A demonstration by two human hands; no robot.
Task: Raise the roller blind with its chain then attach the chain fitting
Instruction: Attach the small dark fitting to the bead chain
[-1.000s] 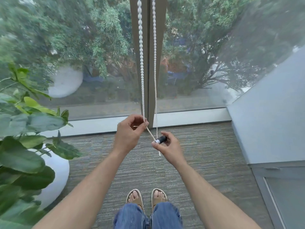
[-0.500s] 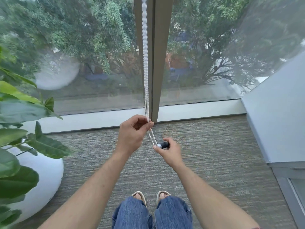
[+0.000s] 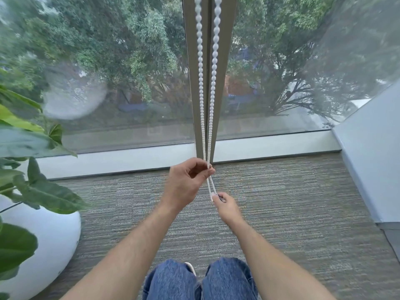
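A white bead chain point(image 3: 213, 72) hangs in two strands in front of the brown window mullion point(image 3: 223, 61). My left hand point(image 3: 188, 180) pinches both strands together just above the floor line. Below it the strands run down to my right hand point(image 3: 226, 206), which is closed around the bottom of the loop. A small dark bit of the chain fitting point(image 3: 220, 199) shows between its fingers; the rest of the fitting is hidden in the fist. The blind itself is out of view.
A large potted plant in a round white pot point(image 3: 43, 241) stands at the left, its leaves point(image 3: 47, 191) reaching toward my left arm. A grey-blue wall point(image 3: 368, 159) closes the right side. Grey carpet point(image 3: 281, 202) lies below the white sill point(image 3: 270, 146).
My right hand has closed over the black fitting, which now hardly shows. The two chain strands, overlapped half a second ago, hang apart again. The view has shifted closer to the window.
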